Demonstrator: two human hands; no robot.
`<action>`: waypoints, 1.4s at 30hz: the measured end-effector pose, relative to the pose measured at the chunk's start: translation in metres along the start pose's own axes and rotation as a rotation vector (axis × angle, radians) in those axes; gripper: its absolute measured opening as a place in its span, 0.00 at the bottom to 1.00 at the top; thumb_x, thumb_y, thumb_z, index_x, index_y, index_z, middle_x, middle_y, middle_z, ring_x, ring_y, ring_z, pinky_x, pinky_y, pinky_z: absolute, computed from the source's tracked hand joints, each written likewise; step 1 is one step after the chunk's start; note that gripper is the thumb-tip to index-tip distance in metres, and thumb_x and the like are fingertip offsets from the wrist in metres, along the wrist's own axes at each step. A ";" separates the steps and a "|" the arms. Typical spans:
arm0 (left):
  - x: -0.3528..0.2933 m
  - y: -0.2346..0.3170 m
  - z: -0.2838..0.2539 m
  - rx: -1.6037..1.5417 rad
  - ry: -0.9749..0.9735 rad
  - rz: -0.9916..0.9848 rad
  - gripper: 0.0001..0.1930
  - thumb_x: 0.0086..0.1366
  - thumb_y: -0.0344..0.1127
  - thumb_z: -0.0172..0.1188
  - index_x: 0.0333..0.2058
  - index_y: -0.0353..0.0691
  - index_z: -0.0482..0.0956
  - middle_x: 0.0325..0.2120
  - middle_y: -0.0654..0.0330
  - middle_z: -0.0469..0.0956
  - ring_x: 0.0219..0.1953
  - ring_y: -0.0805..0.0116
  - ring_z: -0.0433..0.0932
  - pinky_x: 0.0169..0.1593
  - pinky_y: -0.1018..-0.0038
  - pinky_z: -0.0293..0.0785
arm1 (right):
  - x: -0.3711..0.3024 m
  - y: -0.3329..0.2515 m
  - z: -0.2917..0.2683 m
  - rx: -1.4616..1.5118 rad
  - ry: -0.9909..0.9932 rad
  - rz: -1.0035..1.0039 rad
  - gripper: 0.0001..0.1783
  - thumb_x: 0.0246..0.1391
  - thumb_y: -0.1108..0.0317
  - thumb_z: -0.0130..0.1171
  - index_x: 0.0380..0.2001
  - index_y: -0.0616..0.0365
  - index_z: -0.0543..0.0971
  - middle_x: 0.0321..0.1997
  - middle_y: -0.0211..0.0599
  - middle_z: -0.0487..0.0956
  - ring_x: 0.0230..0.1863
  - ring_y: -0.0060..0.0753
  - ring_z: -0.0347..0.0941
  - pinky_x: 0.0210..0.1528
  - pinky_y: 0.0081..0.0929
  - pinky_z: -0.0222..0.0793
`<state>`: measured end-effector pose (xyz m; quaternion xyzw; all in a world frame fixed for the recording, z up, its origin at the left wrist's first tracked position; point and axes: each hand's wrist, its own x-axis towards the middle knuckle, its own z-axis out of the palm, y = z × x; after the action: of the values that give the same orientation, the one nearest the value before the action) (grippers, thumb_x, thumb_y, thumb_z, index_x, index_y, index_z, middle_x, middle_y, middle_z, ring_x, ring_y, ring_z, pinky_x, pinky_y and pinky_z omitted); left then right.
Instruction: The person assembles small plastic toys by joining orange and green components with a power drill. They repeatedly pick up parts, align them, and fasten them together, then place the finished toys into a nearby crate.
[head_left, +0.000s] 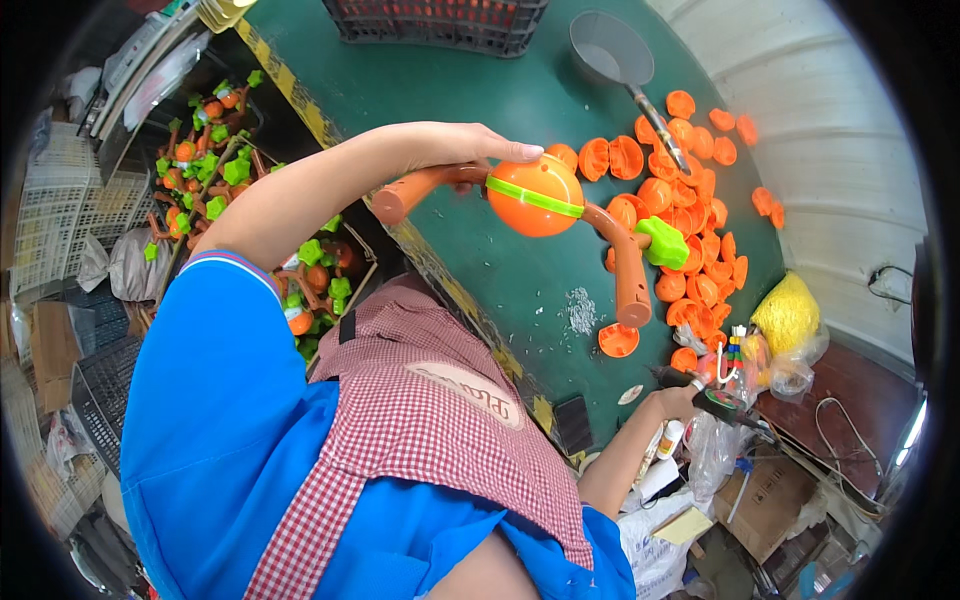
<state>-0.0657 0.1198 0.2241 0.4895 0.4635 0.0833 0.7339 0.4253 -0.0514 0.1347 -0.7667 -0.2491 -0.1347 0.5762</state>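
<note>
My left hand (pixel 490 148) is closed on a plastic toy with an orange ball (pixel 537 200), held over the green table. A lime-green band runs round the ball. A thick brown branch-like arm sticks out on each side, the right one bearing a green star-shaped piece (pixel 663 243). At the lower right my right hand (pixel 678 402) is closed round a dark hand tool (pixel 718 403); its exact kind is hard to make out, and some fingers are hidden. Orange half shells (pixel 690 215) lie heaped to the right of the toy, and a small pile of screws (pixel 581 311) sits below it.
A grey pan (pixel 612 48) and a dark crate (pixel 440 25) stand at the far side. On the left, finished-looking toys (pixel 215 165) fill a container beside the yellow-striped table edge. A phone (pixel 573 425), a yellow bag (pixel 786 312) and plastic bags crowd the lower right.
</note>
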 end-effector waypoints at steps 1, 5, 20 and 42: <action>-0.010 0.002 -0.004 0.006 0.013 0.005 0.33 0.60 0.65 0.53 0.48 0.40 0.76 0.27 0.68 0.73 0.24 0.78 0.64 0.25 0.78 0.61 | -0.008 -0.006 0.000 -0.200 -0.036 -0.003 0.31 0.50 0.55 0.66 0.44 0.76 0.73 0.44 0.52 0.78 0.38 0.45 0.72 0.43 0.35 0.70; -0.055 -0.012 -0.023 -0.069 0.208 0.055 0.31 0.61 0.61 0.55 0.53 0.42 0.74 0.30 0.68 0.75 0.26 0.79 0.68 0.26 0.80 0.64 | -0.018 0.057 0.023 -0.153 0.034 -0.054 0.36 0.46 0.53 0.68 0.48 0.73 0.71 0.50 0.56 0.74 0.46 0.47 0.71 0.49 0.38 0.68; -0.359 -0.416 -0.011 -0.878 2.349 -0.233 0.46 0.54 0.66 0.60 0.59 0.33 0.63 0.40 0.55 0.75 0.29 0.71 0.74 0.28 0.74 0.71 | -0.043 0.032 0.020 -0.622 -0.046 0.479 0.28 0.45 0.63 0.63 0.50 0.67 0.73 0.54 0.53 0.71 0.52 0.39 0.67 0.53 0.34 0.63; -0.079 -0.275 -0.094 0.611 0.917 0.299 0.15 0.59 0.39 0.60 0.44 0.41 0.79 0.46 0.59 0.76 0.50 0.58 0.72 0.54 0.65 0.68 | -0.298 -0.098 0.143 -0.101 -1.463 -0.305 0.11 0.52 0.74 0.58 0.41 0.62 0.79 0.37 0.41 0.78 0.36 0.32 0.76 0.41 0.25 0.71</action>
<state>-0.2724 -0.0048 0.0446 0.6535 0.6634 0.2525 0.2628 0.1110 0.0376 0.0248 -0.6430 -0.6656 0.3201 0.2024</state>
